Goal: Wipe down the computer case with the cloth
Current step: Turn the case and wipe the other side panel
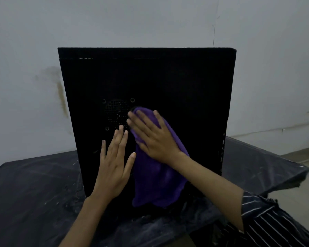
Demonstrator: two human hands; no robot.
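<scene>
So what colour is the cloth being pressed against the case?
Purple. The cloth shows clearly in the head view, under the right hand, against the black computer case.

black computer case point(168, 82) stands upright, its broad panel with a round vent facing; purple cloth point(155, 175) drapes against it.

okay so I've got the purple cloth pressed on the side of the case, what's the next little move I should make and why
Probably sweep the right hand and the purple cloth leftward over the round fan vent. The cloth's top edge sits just beside that vent, and the fingers already point at it. The left hand lies flat on the computer case below the vent, bracing it.
</scene>
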